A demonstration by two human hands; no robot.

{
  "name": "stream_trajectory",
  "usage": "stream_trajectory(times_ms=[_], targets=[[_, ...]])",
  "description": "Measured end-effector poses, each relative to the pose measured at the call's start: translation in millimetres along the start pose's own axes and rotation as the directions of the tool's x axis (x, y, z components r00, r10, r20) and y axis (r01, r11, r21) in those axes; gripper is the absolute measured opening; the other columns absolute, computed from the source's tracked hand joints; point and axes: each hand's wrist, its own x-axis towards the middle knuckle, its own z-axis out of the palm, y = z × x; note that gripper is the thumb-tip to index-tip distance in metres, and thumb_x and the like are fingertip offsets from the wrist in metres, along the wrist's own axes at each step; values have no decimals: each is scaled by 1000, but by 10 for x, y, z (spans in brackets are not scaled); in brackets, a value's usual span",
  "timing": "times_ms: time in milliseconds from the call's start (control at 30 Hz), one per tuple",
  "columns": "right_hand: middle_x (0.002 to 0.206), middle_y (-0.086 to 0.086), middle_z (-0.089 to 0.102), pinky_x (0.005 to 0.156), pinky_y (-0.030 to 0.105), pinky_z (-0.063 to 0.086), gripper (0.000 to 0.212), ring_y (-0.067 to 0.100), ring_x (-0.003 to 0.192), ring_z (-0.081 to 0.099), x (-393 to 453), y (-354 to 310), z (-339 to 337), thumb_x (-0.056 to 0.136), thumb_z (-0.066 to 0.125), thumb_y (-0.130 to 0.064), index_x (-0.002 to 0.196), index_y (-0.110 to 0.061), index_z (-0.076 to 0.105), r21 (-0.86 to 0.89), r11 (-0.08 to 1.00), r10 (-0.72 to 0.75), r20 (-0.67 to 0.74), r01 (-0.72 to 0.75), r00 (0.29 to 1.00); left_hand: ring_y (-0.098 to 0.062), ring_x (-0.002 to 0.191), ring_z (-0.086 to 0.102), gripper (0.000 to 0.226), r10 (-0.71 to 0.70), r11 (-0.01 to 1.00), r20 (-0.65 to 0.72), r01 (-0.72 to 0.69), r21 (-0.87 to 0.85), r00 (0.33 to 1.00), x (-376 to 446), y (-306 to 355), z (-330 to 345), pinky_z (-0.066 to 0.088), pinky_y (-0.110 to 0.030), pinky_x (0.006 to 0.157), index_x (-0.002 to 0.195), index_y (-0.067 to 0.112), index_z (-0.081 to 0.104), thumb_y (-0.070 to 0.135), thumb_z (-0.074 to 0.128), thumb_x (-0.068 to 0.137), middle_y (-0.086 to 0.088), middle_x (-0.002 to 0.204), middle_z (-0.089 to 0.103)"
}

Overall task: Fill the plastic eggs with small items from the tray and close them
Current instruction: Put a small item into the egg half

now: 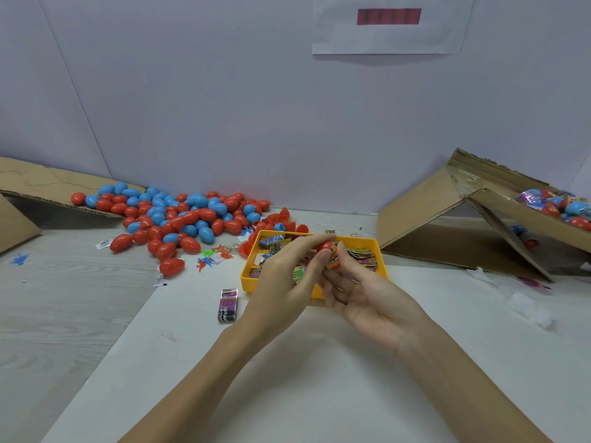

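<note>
A yellow tray (364, 242) of small wrapped packets stands at the table's middle. Above its near edge both hands meet. My left hand (284, 282) pinches a red egg half (325, 245) between thumb and fingertips. My right hand (361, 290) holds a small orange packet (333, 259) with its thumb, right under the red half; the two touch. Whether a second egg half lies beneath is hidden by the fingers. A big pile of red and blue plastic eggs (179, 215) lies at the back left.
A purple packet (228, 304) lies left of the tray. Small plastic figures (212, 255) are scattered near the pile. A tipped cardboard box (479, 219) at the right holds filled eggs (563, 206). Cardboard (38, 183) lies at the far left. White paper (287, 362) covers the table's near part.
</note>
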Motion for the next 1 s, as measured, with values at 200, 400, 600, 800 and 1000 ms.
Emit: stream_trajectory(times_ms=[200,400,600,800,1000], targets=[[110,12,78,68,20,58,41,24,104,76,15,25,-44,100,60,-39,120,-5,72,-287,947,-164,-34,147,986,-7,117,65,28,-121,982,10,121,-142,993,28,19,-21,54,-26,96,127,18,71,14,61,102,11,119,74],[116,13,76,74,22,59,28,26,110,74,8,32,-18,100,64,-25,123,-10,71,-209,959,-185,48,191,981,-5,117,65,29,-226,941,53,232,-245,973,56,25,-48,54,-24,97,130,23,69,17,60,103,15,123,72],[102,-2,79,81,26,61,34,15,99,76,12,60,-63,89,79,-11,114,-34,75,-568,714,-475,36,409,879,-11,99,71,23,-323,916,-1,312,-251,946,65,28,-48,58,-28,86,115,19,72,31,65,98,6,104,74],[111,7,77,80,27,60,31,21,96,77,53,60,-67,104,58,-10,128,-25,70,-465,786,-453,16,408,892,-11,100,73,26,-331,889,47,328,-320,942,65,15,-78,57,-21,84,120,14,72,13,72,94,5,106,77],[102,3,79,87,32,62,33,20,93,78,70,70,-117,93,69,-37,115,-13,75,-543,751,-457,-17,376,889,-9,106,71,34,-301,890,107,319,-325,948,65,54,-101,56,-18,87,126,17,72,5,71,94,8,113,76]])
